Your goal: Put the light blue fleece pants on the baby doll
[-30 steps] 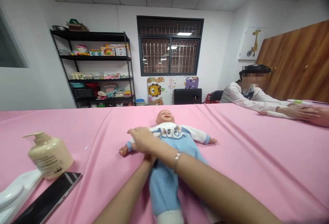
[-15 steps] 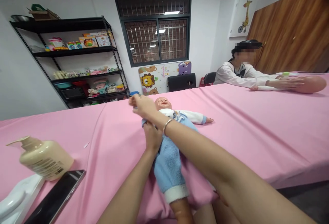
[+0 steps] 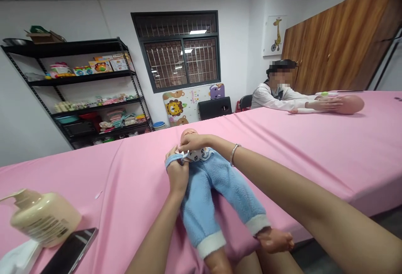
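Note:
A baby doll (image 3: 201, 182) in a fuzzy blue and white outfit lies on its back on the pink-covered table (image 3: 138, 207), feet towards me. My left hand (image 3: 177, 175) is closed around a blue band of the outfit (image 3: 173, 161), which looks like a sleeve cuff, beside the doll's shoulder. Over the doll's chin and upper chest, my right hand (image 3: 194, 141) has its fingers bent down beside the left fingertips. What those fingers pinch is hidden. The doll's bare foot (image 3: 274, 239) sticks out at the table's near edge.
At the left stand a cream pump bottle (image 3: 47, 217), a dark phone (image 3: 70, 251) and a white object (image 3: 21, 259). Across the table at the right, a person (image 3: 270, 96) rests hands on another doll (image 3: 350, 104). A black shelf rack (image 3: 84, 73) stands behind.
My right hand has moved right and down, from beyond the doll's sleeve to its chin and chest. My left hand still grips the blue band. The camera view has tilted up.

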A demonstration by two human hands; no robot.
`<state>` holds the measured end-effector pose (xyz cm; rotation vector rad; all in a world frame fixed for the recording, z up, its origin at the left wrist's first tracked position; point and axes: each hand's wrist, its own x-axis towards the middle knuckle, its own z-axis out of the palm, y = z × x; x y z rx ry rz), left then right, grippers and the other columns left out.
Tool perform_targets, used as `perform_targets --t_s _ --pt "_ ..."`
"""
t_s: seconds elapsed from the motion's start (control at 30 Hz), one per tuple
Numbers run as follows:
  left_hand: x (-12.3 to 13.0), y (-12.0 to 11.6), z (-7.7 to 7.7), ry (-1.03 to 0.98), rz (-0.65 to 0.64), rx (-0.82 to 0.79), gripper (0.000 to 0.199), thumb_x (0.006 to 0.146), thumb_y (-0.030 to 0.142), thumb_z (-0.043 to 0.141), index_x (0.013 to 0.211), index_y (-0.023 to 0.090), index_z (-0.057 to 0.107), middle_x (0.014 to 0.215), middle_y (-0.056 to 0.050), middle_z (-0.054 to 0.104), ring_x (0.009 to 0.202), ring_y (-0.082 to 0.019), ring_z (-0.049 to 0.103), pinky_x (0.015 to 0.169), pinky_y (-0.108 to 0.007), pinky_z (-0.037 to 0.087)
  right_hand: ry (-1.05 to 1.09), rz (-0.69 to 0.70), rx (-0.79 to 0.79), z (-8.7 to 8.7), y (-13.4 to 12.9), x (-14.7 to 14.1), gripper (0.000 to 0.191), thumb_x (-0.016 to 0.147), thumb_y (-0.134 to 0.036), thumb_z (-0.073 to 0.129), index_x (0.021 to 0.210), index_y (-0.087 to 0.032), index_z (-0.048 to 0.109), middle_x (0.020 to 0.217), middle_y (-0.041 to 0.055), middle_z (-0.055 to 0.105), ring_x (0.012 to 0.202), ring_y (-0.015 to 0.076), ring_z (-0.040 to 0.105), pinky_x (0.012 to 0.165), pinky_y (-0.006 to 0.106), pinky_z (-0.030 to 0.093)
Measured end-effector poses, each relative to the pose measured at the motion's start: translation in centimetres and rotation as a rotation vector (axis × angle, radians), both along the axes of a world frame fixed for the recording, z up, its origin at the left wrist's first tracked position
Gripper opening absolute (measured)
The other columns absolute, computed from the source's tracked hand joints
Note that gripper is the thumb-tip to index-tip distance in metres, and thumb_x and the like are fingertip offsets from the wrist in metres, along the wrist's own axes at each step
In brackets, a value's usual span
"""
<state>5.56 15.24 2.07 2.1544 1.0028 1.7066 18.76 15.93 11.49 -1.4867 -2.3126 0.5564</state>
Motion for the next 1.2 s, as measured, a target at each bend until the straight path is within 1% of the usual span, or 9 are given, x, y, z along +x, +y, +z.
perform_targets --t_s 0.1,0.27,0.47,0.6,0.73,0.9,0.97,1.1,1.2 --pt "-0.2 0.7 0.0 -0.036 -0.047 -0.109 0.044 0.072 0.018 0.059 0.115 0.018 0.051 0.117 -0.01 0.051 0.116 -0.026 0.042 0.098 -0.039 0.037 -0.079 -0.027 0.009 0.1 -0.5 0.0 0.04 0.083 -0.047 0.049 0.07 -0.013 0.064 0.066 0.0005 0.057 0.064 0.0098 0.05 0.059 0.019 0.035" --pt "-0.7 2.1 -0.6 -0.107 -0.189 -0.378 0.046 0.063 0.016 0.065 0.107 0.015 0.053 0.105 -0.008 0.058 0.1 -0.023 0.053 0.089 -0.034 0.043 -0.138 0.041 -0.066 -0.2 -1.2 -1.1 0.035 0.07 -0.047 0.066 0.064 -0.014 0.058 0.058 -0.0039 0.051 0.059 0.0087 0.045 0.055 0.02 0.03" --pt "-1.2 2.1 -0.5 0.023 -0.203 -0.325 0.02 0.067 0.015 0.055 0.087 0.017 0.057 0.088 -0.004 0.06 0.083 -0.019 0.056 0.074 -0.03 0.045 -0.271 0.025 0.036 1.2 -1.9 -2.0 0.032 0.072 -0.034 0.066 0.053 -0.014 0.051 0.046 -0.0056 0.041 0.052 0.008 0.038 0.051 0.023 0.024" --pt "-1.3 2.0 -0.5 0.118 -0.139 -0.299 0.011 0.07 0.014 0.048 0.075 0.018 0.056 0.07 -0.002 0.058 0.07 -0.02 0.056 0.069 -0.03 0.045 -0.073 -0.003 0.017 1.4 -1.9 -1.8 0.026 0.073 -0.025 0.064 0.055 -0.013 0.051 0.048 -0.0053 0.044 0.049 0.0064 0.038 0.049 0.02 0.025" --pt "-1.4 1.6 -0.3 0.142 -0.154 -0.087 0.021 0.068 0.015 0.051 0.088 0.02 0.055 0.085 -0.003 0.06 0.085 -0.022 0.056 0.082 -0.032 0.044 0.478 -0.13 -0.145 -0.3 -0.9 -1.1 0.026 0.08 -0.024 0.054 0.057 -0.014 0.048 0.045 -0.0042 0.044 0.043 0.0073 0.039 0.045 0.02 0.029" --pt "-1.6 0.5 0.3 0.174 -0.333 0.097 0.021 0.067 0.016 0.051 0.088 0.019 0.054 0.093 -0.006 0.057 0.095 -0.021 0.054 0.087 -0.03 0.043 1.107 -0.18 -0.339 -2.0 1.9 -0.9 0.012 0.078 -0.021 0.056 0.071 -0.015 0.047 0.061 -0.0021 0.054 0.05 0.0087 0.049 0.046 0.019 0.038" --pt "-1.6 0.2 0.4 0.165 -0.371 0.1 0.02 0.068 0.016 0.051 0.087 0.019 0.055 0.092 -0.006 0.057 0.093 -0.021 0.055 0.085 -0.03 0.043 1.144 -0.191 -0.343 -2.6 3.4 -1.2 0.014 0.074 -0.017 0.06 0.083 -0.015 0.05 0.071 0.0002 0.059 0.059 0.0098 0.054 0.052 0.019 0.042" --pt "-2.1 1.0 0.3 0.058 -0.404 -0.016 0.017 0.07 0.023 0.051 0.084 0.018 0.059 0.088 -0.006 0.06 0.086 -0.021 0.056 0.082 -0.032 0.045 0.885 -0.344 -0.116 -4.9 6.0 -1.3 0.029 0.07 -0.014 0.064 0.097 -0.013 0.054 0.08 0.003 0.061 0.066 0.0099 0.055 0.059 0.019 0.043" --pt "-3.4 3.4 0.1 -0.379 -0.298 -0.265 0.021 0.07 0.033 0.046 0.08 0.017 0.054 0.079 -0.004 0.056 0.072 -0.017 0.056 0.064 -0.029 0.048 0.811 -0.449 0.017 -7.1 6.5 -0.9 0.029 0.075 -0.017 0.059 0.103 -0.011 0.053 0.09 0.0059 0.06 0.073 0.01 0.055 0.065 0.018 0.042"
